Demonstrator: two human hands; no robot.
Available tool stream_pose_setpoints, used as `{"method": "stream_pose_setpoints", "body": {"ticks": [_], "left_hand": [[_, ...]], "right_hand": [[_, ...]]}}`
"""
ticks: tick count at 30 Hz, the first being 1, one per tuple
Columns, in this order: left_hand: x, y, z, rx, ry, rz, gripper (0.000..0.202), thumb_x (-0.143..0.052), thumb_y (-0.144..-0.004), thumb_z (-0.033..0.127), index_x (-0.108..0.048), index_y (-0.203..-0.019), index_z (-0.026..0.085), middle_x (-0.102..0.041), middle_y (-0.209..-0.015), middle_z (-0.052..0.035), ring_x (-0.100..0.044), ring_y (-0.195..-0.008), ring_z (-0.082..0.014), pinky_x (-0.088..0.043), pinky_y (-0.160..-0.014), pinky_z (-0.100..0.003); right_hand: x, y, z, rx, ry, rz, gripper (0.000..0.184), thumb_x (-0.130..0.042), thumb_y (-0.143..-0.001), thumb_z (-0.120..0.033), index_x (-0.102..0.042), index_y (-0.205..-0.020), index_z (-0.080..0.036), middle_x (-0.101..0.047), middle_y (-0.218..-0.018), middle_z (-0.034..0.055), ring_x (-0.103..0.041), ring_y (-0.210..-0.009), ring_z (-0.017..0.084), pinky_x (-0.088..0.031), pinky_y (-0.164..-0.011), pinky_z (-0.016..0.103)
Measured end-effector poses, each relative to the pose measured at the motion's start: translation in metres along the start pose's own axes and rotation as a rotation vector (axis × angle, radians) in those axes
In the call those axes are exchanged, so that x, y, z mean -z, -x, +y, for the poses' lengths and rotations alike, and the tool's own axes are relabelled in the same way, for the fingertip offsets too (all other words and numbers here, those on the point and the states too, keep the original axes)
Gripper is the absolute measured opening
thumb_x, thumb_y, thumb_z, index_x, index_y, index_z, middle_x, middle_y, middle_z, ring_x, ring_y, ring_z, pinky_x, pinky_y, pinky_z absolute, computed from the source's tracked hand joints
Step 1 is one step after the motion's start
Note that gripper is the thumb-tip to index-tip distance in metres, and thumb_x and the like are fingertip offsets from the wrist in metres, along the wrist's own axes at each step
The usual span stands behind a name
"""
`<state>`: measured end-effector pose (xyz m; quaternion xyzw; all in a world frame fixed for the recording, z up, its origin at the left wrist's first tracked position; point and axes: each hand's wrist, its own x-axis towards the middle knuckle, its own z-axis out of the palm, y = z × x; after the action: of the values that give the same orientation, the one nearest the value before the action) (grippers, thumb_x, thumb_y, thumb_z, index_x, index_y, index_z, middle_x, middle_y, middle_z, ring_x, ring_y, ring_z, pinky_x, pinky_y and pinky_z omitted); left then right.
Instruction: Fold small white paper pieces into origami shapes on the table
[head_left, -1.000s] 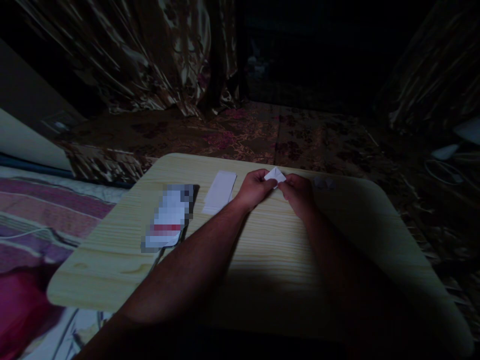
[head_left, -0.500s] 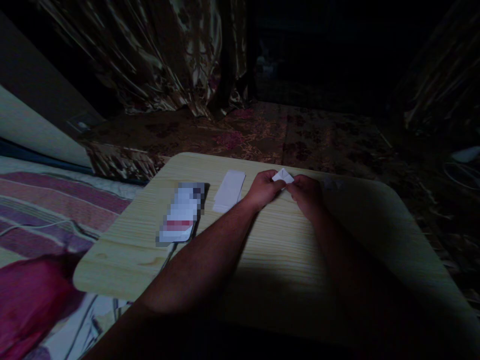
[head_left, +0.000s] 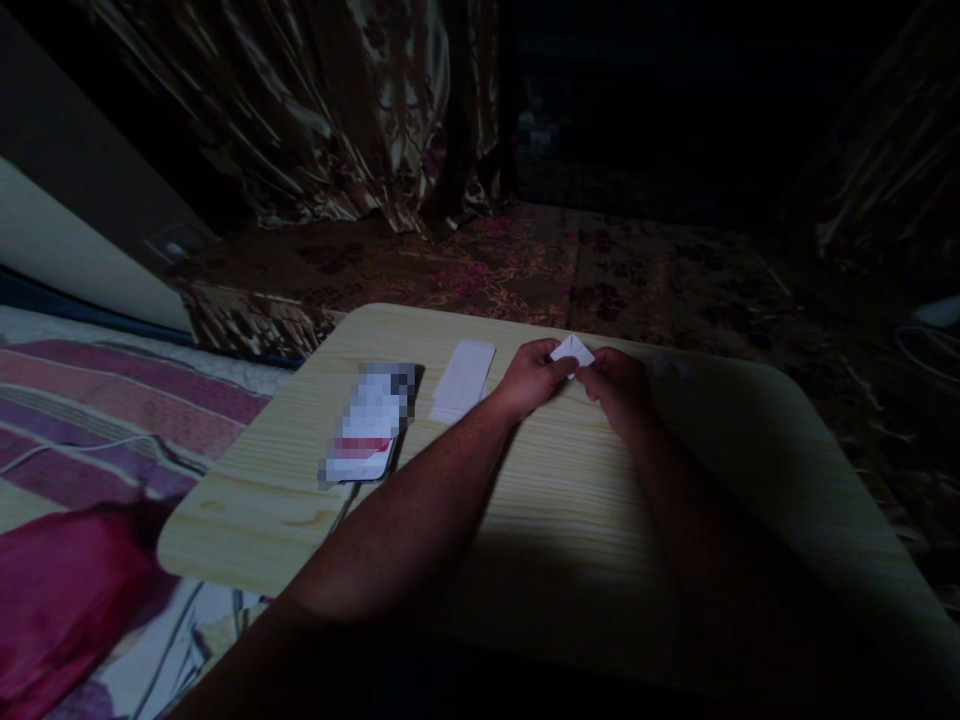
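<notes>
A small folded piece of white paper (head_left: 573,349) is pinched between my two hands above the far side of the wooden table (head_left: 555,470). My left hand (head_left: 534,378) grips its left side, thumb laid across the front. On the right side, my right hand (head_left: 616,388) holds the same paper with its fingers closed. A crease runs down from the paper's top point. To the left of my left hand lies a stack of white paper strips (head_left: 463,376). Several small pale pieces (head_left: 671,368) sit in shadow beyond my right hand, too dark to make out.
A phone (head_left: 371,420), its screen blurred out, lies at the table's left with a cable running from it. Left of the table is a bed with a striped cover (head_left: 97,410) and a dark pink cloth (head_left: 71,585). Patterned curtains (head_left: 405,110) hang behind.
Both hands stay on the folded paper. The left thumb now lies higher over its front, and the crease pattern showing looks different. The whole view has shifted slightly.
</notes>
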<state>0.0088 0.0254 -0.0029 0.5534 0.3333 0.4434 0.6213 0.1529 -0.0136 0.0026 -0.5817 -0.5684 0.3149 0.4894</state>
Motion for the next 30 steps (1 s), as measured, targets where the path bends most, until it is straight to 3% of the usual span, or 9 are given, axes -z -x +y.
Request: {"method": "stream_pose_setpoints", "body": {"ticks": [10,18,30], "left_hand": [[0.0021,-0.0008,-0.0019,0.007,0.024,-0.043,0.027,-0.074,-0.066,0.032,-0.058,-0.073,0.012,-0.048,-0.056,0.0038,-0.036,-0.047,-0.0046,-0.024,-0.048,-0.021],[0.0005,-0.0008,-0.0011,0.010,0.068,-0.013,0.028,-0.074,-0.066,0.035,-0.056,-0.073,0.013,-0.047,-0.054,0.0049,-0.035,-0.045,-0.0040,-0.022,-0.047,-0.021],[-0.0005,-0.0002,0.0012,0.013,-0.013,-0.004,0.023,-0.071,-0.065,0.030,-0.057,-0.073,0.013,-0.049,-0.056,0.0044,-0.037,-0.048,-0.0049,-0.025,-0.048,-0.021]], "right_hand": [[0.0026,0.0010,-0.0030,-0.009,-0.008,-0.071,0.021,-0.065,-0.071,-0.037,-0.058,-0.069,-0.018,-0.050,-0.050,-0.0050,-0.043,-0.047,0.010,-0.029,-0.045,0.024],[0.0020,0.0024,-0.0083,0.009,0.090,-0.030,0.023,-0.062,-0.072,-0.038,-0.055,-0.063,-0.018,-0.051,-0.051,-0.0040,-0.043,-0.049,0.010,-0.030,-0.048,0.025],[0.0012,0.0021,-0.0047,-0.022,-0.028,-0.014,0.021,-0.063,-0.071,-0.039,-0.057,-0.065,-0.019,-0.048,-0.047,-0.0054,-0.042,-0.045,0.010,-0.032,-0.047,0.025]]}}
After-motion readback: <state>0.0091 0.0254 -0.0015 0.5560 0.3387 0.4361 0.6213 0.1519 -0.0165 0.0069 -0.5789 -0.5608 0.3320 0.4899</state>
